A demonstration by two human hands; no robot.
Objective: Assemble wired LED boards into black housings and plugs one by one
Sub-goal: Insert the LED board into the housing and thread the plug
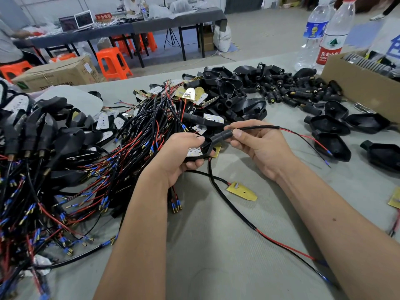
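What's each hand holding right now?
Left hand: grips black housing with its LED board.
Right hand: pinches the black cable at the plug.

Left hand [179, 155]: grips black housing [202, 146] with LED board [194, 152] inside.
Right hand [257, 146]: pinches ribbed plug [223, 135] on the housing's wire.
Surface [216, 245]: grey, strewn with parts.

Bright, even overhead light is falling softly, casting faint shadows; wide-angle distortion is bending the edges, and the bottles [329, 33] are blurring slightly.
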